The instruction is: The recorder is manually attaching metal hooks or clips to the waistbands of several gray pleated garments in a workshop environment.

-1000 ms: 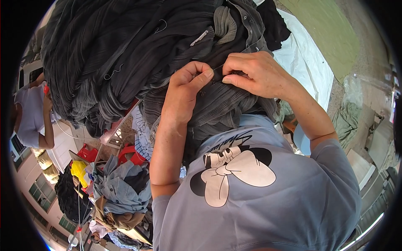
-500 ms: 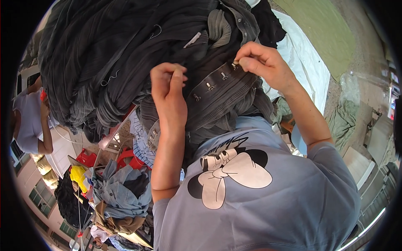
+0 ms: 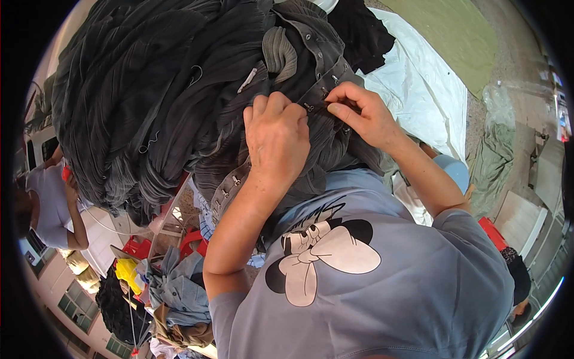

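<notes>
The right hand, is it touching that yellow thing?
No, the right hand is up by a dark band with metal hooks, while the yellow thing is far off at lower left.

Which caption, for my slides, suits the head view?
Left hand and right hand at a metal-hooked strip amid dark ribbed fabric.

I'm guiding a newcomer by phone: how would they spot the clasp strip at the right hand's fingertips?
On the big pile of dark pleated garments, find the right hand toward its lower right. Past those fingertips a dark clasp strip slants up to the right. It has metal clasps, unlike the pleated folds; similar clasps show beside the left forearm, away from this hand.
</notes>
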`<state>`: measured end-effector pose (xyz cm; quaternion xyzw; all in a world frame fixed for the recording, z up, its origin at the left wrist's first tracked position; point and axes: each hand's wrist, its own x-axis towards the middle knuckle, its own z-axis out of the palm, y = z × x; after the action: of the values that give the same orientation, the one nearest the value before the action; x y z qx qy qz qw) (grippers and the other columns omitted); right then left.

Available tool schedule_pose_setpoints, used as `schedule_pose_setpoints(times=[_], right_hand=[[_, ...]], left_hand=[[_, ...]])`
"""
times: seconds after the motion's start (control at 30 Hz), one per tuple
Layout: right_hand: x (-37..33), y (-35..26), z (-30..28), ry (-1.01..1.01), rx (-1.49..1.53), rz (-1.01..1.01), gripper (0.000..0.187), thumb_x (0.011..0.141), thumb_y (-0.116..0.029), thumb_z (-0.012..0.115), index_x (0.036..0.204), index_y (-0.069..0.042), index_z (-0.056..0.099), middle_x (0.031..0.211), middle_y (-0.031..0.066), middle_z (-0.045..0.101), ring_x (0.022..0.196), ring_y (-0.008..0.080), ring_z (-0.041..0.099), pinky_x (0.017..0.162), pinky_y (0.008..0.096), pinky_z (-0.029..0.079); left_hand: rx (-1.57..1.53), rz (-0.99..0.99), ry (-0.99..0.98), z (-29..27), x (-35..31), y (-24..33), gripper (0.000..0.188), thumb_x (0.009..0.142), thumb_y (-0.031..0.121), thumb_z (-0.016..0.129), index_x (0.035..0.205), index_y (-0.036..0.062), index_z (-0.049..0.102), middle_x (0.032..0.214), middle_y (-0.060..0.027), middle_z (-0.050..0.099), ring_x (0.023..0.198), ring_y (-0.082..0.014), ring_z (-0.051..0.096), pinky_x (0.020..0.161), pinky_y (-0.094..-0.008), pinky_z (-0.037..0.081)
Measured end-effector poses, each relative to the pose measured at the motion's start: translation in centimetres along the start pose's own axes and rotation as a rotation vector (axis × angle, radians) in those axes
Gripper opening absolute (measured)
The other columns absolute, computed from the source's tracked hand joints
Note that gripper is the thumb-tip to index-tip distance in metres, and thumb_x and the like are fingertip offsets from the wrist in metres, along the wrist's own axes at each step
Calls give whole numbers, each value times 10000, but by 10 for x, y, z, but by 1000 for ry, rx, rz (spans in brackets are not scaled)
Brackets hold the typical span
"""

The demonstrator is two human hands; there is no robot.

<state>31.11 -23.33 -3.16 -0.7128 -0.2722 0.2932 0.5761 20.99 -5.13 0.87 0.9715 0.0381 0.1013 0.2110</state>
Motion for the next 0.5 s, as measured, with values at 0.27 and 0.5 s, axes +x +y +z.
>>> schedule_pose_setpoints(times=[0.27, 0.5], right_hand=[[-3, -4, 2, 35, -367, -199, 185, 931, -126, 704, 1063, -15, 637, 906, 84, 629, 783, 188, 655, 660, 290, 512], [2, -5, 4, 96, -322, -191, 187, 925, -136, 712, 1045, -15, 636, 914, 95, 633, 753, 237, 663, 664, 307, 523]], left_hand=[[-593, -360, -47, 0, -1, -19, 69, 895, 53, 684, 943, 13, 656, 857, -85, 619, 818, -232, 581, 782, -366, 460], [-378, -155, -28, 1, 5, -14, 149, 860, 96, 735, 981, 38, 668, 911, -97, 639, 884, -267, 605, 817, -403, 448]])
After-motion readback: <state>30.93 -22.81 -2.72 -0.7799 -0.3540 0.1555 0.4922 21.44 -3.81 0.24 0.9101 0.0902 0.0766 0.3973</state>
